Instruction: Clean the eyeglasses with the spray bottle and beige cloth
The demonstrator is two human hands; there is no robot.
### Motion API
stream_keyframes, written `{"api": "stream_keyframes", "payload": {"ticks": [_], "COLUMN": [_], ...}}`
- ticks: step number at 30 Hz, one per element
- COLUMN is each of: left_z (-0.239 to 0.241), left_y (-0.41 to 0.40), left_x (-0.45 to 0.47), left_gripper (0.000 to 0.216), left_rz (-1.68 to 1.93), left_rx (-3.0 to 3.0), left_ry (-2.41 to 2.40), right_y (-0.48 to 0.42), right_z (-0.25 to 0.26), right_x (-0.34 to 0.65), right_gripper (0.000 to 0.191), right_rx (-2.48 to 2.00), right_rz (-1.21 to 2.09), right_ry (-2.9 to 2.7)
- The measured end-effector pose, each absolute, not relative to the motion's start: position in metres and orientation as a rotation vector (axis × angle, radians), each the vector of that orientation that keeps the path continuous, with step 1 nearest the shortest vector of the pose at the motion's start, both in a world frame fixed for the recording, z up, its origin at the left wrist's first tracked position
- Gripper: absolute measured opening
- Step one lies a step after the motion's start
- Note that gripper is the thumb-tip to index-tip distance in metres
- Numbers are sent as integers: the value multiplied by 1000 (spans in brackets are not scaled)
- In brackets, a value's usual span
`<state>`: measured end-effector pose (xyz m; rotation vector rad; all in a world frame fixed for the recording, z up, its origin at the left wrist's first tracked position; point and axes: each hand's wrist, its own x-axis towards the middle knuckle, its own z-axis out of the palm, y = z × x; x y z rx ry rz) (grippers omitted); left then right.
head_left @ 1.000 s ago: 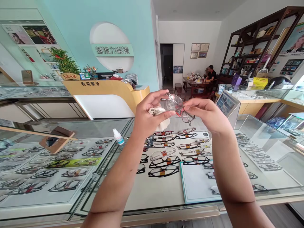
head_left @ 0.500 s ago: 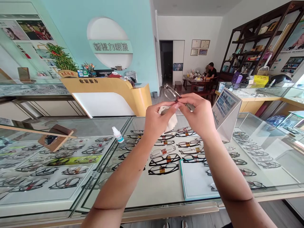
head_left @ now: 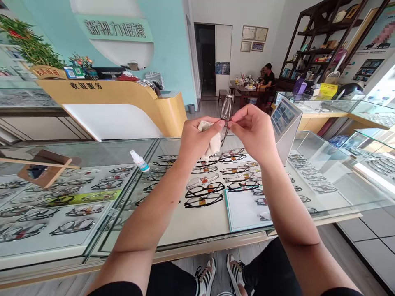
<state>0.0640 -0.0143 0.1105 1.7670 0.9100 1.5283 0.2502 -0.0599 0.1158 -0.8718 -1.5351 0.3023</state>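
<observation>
I hold a pair of thin metal-framed glasses (head_left: 226, 110) up over a glass display counter (head_left: 197, 242). My right hand (head_left: 254, 131) pinches the frame from the right, fingers closed on it. My left hand (head_left: 199, 142) is closed on a small white cleaning cloth (head_left: 211, 142), and its thumb and fingertip press against the glasses from the left. The glasses stand nearly edge-on to me, so the lenses barely show.
Rows of eyeglass frames (head_left: 205, 191) lie under the counter glass. A small spray bottle (head_left: 139, 161) rests on it, with an angled display stand (head_left: 285, 123) at the right. A reception desk (head_left: 114, 102) stands behind. A person (head_left: 268, 78) sits at a far table.
The glasses have turned from lens-facing to nearly edge-on. Both hands have closed in together around them. My view has tilted downward, so my legs and shoes now show below the counter.
</observation>
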Motion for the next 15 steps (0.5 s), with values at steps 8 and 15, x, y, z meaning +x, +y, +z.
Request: {"api": "stream_keyframes", "payload": {"ticks": [8,15], "left_z": [84,56], "left_y": [-5,19], "left_x": [77,115], "left_gripper": [30,27], "left_rz": [1020,275], "left_rx": [2286,2537], "left_ry": [1161,1452], "right_y": [-36,-15], "right_z": [24,3], "right_x": [316,333], "right_gripper": [62,53], "right_rx": [-1102,-1262], "right_rz": [80,186], "right_ry": [-1015,-998]}}
